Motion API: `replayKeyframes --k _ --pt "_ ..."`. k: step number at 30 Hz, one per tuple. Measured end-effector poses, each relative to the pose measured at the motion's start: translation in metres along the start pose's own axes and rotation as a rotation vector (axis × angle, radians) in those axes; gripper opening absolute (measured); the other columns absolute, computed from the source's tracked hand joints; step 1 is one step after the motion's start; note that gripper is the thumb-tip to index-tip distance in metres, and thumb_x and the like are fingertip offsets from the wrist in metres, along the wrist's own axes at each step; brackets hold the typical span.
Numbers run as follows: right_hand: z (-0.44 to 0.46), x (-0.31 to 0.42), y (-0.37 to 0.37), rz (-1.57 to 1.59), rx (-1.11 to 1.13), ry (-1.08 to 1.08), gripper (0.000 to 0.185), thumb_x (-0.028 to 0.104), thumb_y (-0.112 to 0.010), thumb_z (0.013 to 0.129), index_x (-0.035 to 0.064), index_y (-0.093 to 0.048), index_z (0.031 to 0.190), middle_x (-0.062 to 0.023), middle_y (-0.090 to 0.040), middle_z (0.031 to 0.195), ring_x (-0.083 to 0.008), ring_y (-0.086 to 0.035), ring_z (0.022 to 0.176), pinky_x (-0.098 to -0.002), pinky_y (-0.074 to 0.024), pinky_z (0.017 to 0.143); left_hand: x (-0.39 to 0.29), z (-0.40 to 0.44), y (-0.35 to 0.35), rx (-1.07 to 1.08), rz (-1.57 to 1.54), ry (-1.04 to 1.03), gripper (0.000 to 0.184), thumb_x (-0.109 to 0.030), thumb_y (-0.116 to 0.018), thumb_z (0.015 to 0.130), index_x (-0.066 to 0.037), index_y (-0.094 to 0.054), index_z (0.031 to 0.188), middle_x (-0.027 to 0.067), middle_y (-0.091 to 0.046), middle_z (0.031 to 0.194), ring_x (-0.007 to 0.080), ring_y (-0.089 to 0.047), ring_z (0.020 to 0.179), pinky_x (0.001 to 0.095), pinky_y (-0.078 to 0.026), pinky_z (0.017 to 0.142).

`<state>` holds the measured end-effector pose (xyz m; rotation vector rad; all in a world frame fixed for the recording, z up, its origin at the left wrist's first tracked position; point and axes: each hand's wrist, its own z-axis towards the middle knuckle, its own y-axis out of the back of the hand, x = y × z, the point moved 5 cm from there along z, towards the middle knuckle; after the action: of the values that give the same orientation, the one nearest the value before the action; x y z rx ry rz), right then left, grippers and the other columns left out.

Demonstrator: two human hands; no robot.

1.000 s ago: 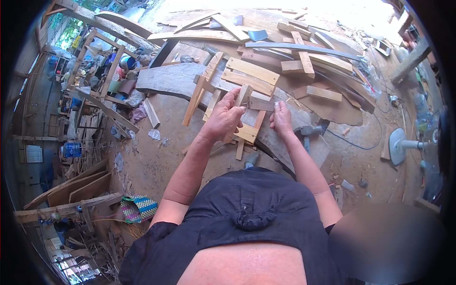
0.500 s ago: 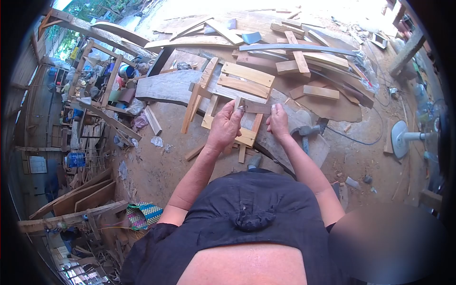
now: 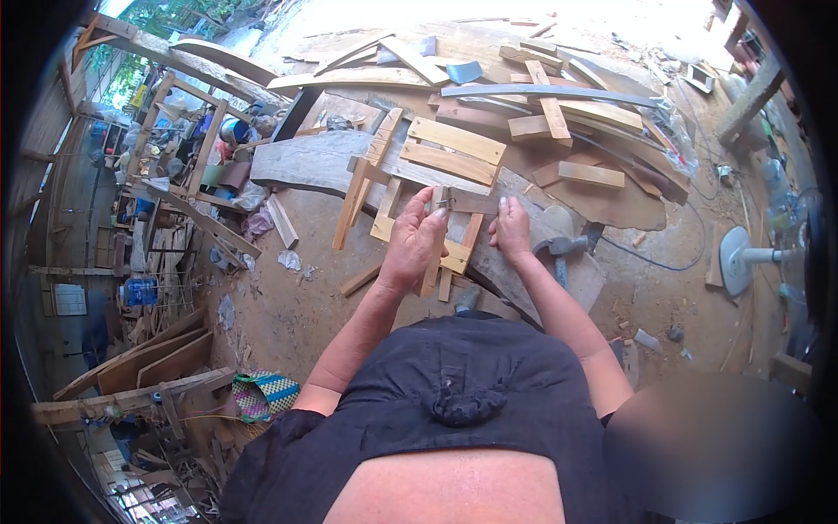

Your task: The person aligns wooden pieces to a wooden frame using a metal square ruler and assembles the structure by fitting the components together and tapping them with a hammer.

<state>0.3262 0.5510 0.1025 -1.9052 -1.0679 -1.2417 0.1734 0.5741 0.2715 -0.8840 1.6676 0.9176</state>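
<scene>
The left hand has just tilted the narrow wooden strip it grips, so more of its length shows, seemingly against the flat piece pinched in the closed right hand. Just beyond lies a slatted wooden frame; farther off, loose boards lie piled.

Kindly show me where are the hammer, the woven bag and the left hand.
Hammer (image 3: 561, 272): head view, on its handle.
Woven bag (image 3: 278, 389): head view, patterned side.
Left hand (image 3: 408, 251): head view, its middle.
</scene>
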Motion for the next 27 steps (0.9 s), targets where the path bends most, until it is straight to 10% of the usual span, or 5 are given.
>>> replayKeyframes --k 13,27 --pt "-0.004 0.004 0.000 -0.015 -0.032 0.016 0.026 0.026 -0.035 0.100 0.0054 -0.044 0.087 -0.0068 -0.052 0.053 -0.0135 -0.045 0.032 -0.0269 -0.0330 0.029 0.002 0.007 -0.009 -0.135 0.341 -0.158 0.068 -0.035 -0.072 0.080 -0.001 -0.039 0.129 0.0108 -0.060 0.095 0.0125 -0.060 0.080 0.0254 -0.051 0.057" --pt "0.000 -0.003 -0.001 -0.043 -0.031 0.022 0.026 0.026 -0.036 0.100 0.0055 -0.043 0.085 -0.0065 -0.052 0.052 -0.0134 -0.045 0.032 -0.0272 -0.0335 0.030 -0.011 0.013 0.010 0.187 -0.200 0.255 0.054 -0.019 -0.055 0.089 -0.003 -0.036 0.137 0.0107 -0.063 0.092 0.0169 -0.066 0.066 0.0229 -0.053 0.053"
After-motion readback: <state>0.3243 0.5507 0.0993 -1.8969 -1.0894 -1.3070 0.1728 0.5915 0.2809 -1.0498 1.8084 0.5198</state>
